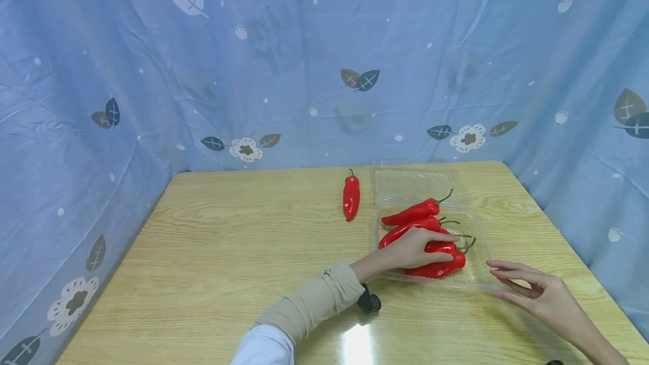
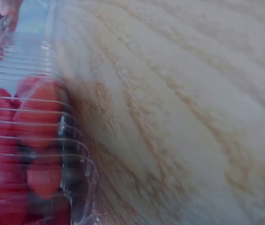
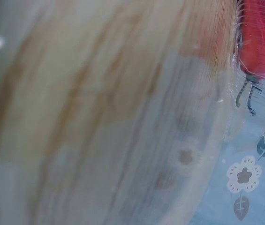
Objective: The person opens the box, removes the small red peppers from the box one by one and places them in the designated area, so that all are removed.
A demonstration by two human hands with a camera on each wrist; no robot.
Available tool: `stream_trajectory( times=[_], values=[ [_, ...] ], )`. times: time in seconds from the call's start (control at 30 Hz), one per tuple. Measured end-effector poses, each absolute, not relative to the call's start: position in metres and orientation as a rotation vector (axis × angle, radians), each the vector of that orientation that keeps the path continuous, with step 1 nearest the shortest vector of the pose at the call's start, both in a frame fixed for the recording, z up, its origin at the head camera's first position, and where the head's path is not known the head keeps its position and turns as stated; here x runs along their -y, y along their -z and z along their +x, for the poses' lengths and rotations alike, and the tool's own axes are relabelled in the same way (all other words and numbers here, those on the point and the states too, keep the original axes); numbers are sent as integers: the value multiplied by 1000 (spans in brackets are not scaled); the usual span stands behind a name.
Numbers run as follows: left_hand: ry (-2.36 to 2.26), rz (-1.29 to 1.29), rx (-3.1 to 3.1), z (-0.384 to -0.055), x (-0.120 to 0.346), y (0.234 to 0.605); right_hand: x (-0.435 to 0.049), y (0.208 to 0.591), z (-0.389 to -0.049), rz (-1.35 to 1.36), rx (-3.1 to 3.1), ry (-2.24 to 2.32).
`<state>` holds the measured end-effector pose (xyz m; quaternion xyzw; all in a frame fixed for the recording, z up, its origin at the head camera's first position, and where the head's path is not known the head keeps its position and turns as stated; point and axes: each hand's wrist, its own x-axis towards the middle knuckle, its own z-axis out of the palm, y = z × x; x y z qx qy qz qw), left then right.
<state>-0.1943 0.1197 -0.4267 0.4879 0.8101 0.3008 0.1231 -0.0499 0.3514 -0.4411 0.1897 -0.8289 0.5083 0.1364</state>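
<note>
Head view: left hand (image 1: 418,245) reaches into an open, clear plastic, rectangular container (image 1: 478,266), thumb and fingers curled around a long glossy red pepper (image 1: 440,248); other red peppers (image 1: 413,213) lie beside it. Lone red pepper (image 1: 351,199) rests left of container on pale wood-grain table (image 1: 243,252). Right hand (image 1: 545,292) at container's right front corner, thumb and fingers apart; grip on rim, cannot tell. Left wrist view: blurred red through ribbed container wall. Right wrist view: pepper stems, blue printed cloth (image 3: 221,201)

Blue patterned curtain (image 1: 294,32) behind a wood-grain table (image 1: 243,235) with a white patch (image 1: 358,345), probably glare
</note>
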Motion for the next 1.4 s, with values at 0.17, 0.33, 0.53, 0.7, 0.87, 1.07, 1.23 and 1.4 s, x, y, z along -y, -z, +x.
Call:
stream_trajectory(
  times=[0.17,0.33,0.53,0.7,0.87,1.07,1.23,1.4],
  values=[
    [-882,1345,-2401,-192,-121,425,-351,441,-50,564,2393,-1481],
    [-873,1373,-2438,-188,-120,422,-351,440,-50,557,2402,-1470],
    [-964,1308,-2488,-182,-119,422,-351,440,-50,533,2400,-1510],
    [-1095,1232,-2479,-178,-117,419,-352,440,-50,537,2394,-1520],
    [-1214,1139,-2446,-175,-113,411,-351,439,-50,534,2399,-1501],
    [-1313,1091,-2434,-169,-106,401,-349,439,-50,524,2421,-1460],
    [-1428,1042,-2426,-166,-95,397,-349,439,-49,486,2460,-1435],
    [-1591,977,-2328,-164,-82,396,-349,439,-48,475,2468,-1426]
  ],
)
